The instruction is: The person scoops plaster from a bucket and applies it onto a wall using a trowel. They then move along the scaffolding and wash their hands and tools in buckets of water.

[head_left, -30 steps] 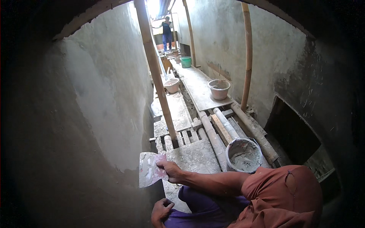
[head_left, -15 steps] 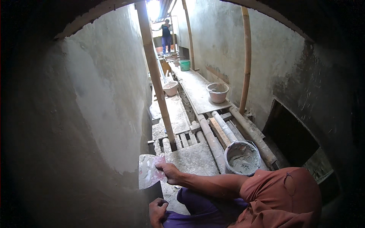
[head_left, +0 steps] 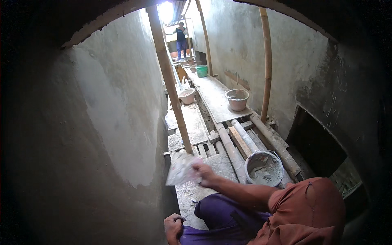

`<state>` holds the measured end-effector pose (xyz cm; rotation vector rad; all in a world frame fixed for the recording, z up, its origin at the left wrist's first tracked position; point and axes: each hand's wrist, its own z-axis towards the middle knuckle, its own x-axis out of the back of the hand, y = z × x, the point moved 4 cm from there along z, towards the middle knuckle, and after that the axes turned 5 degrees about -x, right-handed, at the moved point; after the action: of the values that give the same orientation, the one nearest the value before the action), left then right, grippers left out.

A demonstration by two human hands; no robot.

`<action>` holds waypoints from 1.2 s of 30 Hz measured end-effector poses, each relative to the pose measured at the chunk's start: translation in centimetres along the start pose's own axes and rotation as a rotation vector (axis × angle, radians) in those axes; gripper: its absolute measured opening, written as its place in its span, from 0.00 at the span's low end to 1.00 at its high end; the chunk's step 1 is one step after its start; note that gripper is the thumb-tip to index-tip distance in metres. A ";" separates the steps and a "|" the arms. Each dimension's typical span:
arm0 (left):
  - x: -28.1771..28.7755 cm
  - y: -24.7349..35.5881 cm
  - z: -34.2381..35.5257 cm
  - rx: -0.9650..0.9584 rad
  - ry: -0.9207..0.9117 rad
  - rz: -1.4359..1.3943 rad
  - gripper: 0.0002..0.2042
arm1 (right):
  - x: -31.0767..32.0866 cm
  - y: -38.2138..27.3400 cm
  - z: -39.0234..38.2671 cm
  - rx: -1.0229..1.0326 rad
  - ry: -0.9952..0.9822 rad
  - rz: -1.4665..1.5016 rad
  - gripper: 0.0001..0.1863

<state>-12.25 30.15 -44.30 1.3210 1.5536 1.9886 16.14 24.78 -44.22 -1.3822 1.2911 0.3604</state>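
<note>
My right hand point(head_left: 203, 174) grips a pale, putty-smeared flat scraper point(head_left: 181, 170) with a pinkish patch, slightly blurred, held out over the dusty board below. The bucket of grey wet mix point(head_left: 263, 171) stands to its right, on bamboo poles. At the bottom, my left hand point(head_left: 174, 226) rests by my purple trouser leg point(head_left: 216, 234) with curled fingers; whether they hold anything is hidden. A plastered wall point(head_left: 114, 118) with a lighter patch rises close on the left.
A narrow passage holds bamboo posts point(head_left: 266, 61), plank walkway point(head_left: 210, 98) with gaps between poles, pink buckets point(head_left: 237, 102) and a green bucket point(head_left: 201, 71). A person point(head_left: 181, 41) stands at the far end. The right wall has a dark opening point(head_left: 310, 143).
My right hand has swung right and upward with the scraper, which now blurs and tilts. My left hand stays low by my leg. The view has shifted slightly.
</note>
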 end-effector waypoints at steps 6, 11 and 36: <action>-1.1 -3.6 -0.5 0.122 -0.134 -0.027 0.12 | 10.1 -14.1 -7.6 0.349 0.395 -0.307 0.04; -2.4 -7.0 4.2 0.054 -0.422 0.360 0.18 | 15.3 -23.9 -12.5 0.415 0.690 -0.772 0.11; -2.2 -6.8 6.6 0.100 -0.143 -0.049 0.12 | 21.4 -21.1 -14.6 0.000 1.113 -2.112 0.18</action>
<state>-7.88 35.23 -51.34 1.4149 1.6199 1.7669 34.39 -3.06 -46.53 -2.1789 -0.1013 -1.9787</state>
